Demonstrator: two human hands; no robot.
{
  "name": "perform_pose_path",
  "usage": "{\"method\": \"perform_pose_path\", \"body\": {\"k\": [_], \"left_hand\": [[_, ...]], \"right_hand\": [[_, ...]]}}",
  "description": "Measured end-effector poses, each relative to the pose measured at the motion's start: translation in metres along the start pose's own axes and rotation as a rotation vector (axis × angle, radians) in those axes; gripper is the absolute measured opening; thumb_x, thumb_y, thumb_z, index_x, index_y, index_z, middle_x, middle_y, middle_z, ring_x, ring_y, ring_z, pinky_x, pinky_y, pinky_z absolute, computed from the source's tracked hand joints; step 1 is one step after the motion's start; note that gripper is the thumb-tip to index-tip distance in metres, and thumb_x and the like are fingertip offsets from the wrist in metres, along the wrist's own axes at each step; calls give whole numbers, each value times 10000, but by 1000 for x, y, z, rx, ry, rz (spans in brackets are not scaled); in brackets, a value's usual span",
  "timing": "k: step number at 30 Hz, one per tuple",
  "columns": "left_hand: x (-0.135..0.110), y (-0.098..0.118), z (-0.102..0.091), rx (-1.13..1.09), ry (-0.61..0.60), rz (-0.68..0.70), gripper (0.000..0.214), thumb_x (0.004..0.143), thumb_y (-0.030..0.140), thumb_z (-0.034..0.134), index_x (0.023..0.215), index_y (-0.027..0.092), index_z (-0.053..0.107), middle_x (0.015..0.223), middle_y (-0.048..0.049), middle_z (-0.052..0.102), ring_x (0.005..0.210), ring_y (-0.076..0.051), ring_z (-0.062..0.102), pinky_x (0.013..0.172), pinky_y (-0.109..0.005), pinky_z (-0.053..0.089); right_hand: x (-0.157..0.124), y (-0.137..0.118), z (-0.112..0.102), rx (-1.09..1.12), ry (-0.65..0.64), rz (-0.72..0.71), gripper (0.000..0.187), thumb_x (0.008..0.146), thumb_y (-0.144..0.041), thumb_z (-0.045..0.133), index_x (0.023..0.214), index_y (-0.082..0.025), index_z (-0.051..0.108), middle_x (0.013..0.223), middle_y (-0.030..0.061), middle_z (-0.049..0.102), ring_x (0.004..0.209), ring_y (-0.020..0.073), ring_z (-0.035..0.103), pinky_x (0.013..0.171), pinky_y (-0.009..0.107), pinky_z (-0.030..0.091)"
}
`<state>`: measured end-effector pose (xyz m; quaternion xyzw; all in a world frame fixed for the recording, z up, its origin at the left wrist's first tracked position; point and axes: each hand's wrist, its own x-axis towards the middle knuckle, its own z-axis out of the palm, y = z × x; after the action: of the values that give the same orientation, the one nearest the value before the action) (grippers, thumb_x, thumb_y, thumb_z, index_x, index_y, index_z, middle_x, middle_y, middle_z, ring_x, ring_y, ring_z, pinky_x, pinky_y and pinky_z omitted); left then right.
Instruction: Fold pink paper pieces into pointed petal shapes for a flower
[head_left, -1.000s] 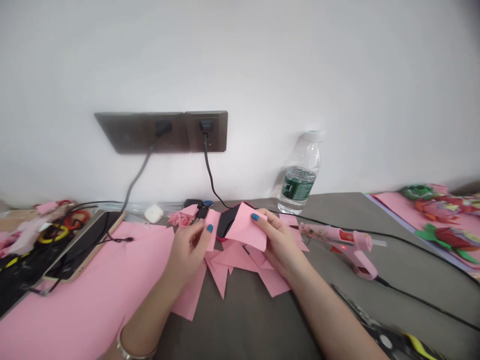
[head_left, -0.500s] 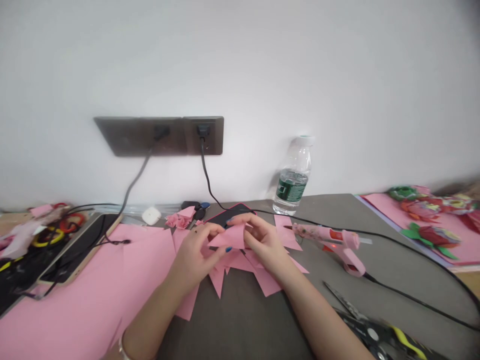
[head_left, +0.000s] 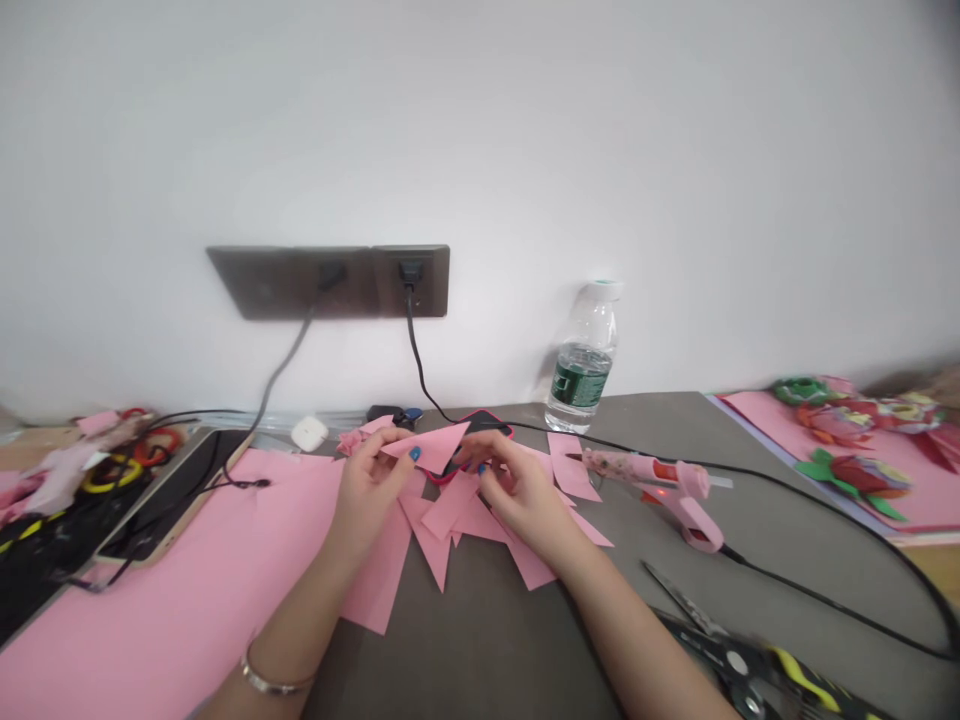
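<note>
We count one left hand (head_left: 365, 500) and one right hand (head_left: 521, 497) in the middle, one pink paper triangle (head_left: 427, 445) up top there, one water bottle (head_left: 581, 365), one pink glue gun (head_left: 675, 490), and one pair of scissors (head_left: 720, 650) at lower right.

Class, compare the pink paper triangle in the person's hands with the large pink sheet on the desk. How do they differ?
The triangle is far smaller than the sheet. The triangle is held up by the left hand, beside the right hand, while the sheet lies flat on the desk. The triangle shows sharp points; the sheet runs out of view. Both are pink paper.
</note>
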<state>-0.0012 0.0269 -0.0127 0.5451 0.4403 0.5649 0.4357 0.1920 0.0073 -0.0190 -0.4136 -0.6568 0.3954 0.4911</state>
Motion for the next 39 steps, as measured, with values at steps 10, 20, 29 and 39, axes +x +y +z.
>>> {"method": "perform_pose_path", "body": {"k": [10, 20, 29, 39], "left_hand": [[6, -16, -6, -295, 93, -140, 208, 736, 355, 799, 884, 215, 761, 881, -13, 689, 792, -143, 645, 791, -293, 530], [5, 4, -5, -382, 60, -229, 242, 726, 314, 761, 915, 210, 651, 813, 7, 635, 720, -144, 618, 653, -254, 503], [-16, 11, 1, 249, -577, 63, 174, 685, 92, 461, 677, 197, 600, 677, -15, 631, 633, -163, 564, 581, -253, 401], [-23, 11, 6, 581, -745, 252, 256, 680, 33, 456, 758, 185, 647, 701, -21, 658, 594, -147, 549, 569, -245, 396]], "right_hand": [[-5, -2, 1, -420, -378, -142, 522, 718, 73, 574, 1093, -262, 712, 1087, 44, 734, 1041, 271, 566, 953, 456, 422], [3, -4, -5, 4, 238, -50, 276, 846, -150, 628, 1093, -272, 656, 876, 24, 666, 749, 200, 580, 688, 334, 439], [2, -7, -2, 231, 300, 74, 262, 820, -217, 602, 1076, -268, 576, 747, -45, 445, 531, 122, 413, 485, 255, 334], [5, -35, -34, -125, 414, 68, 149, 787, -219, 580, 880, -214, 696, 725, 20, 607, 625, 177, 534, 599, 319, 419]]}}
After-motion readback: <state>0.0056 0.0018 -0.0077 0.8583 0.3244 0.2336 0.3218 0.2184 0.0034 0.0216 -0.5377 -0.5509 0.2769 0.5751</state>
